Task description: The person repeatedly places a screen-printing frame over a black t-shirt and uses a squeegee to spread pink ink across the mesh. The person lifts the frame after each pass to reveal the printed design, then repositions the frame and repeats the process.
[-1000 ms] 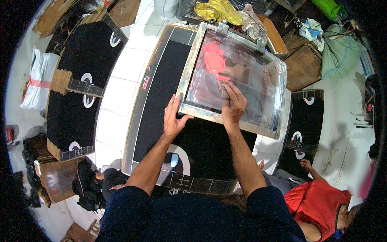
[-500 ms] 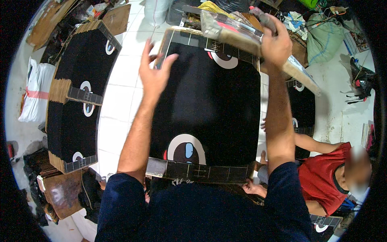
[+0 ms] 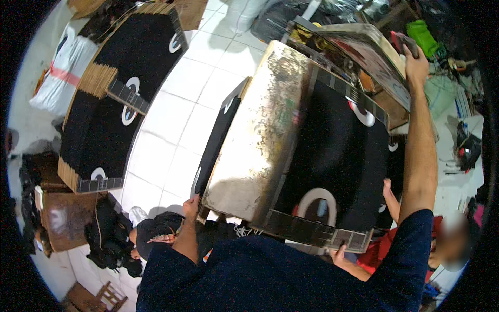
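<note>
A: Held in the right hand [image 3: 417, 67]?
B: A dark squeegee [image 3: 405, 43], pink-ended, just beside the tilted frame [image 3: 386, 48].
A: And gripped by the left hand [image 3: 191, 207]?
B: A black panel [image 3: 221, 127] with pale arcs, steeply slanted along the worn table's [image 3: 254, 140] left edge.

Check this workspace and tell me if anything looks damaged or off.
The long, pale rectangular worktop looks odd: dark, brownish blotches mark its far half, while its near end is plainer. That may be stains or wear; I can't tell which.
</note>
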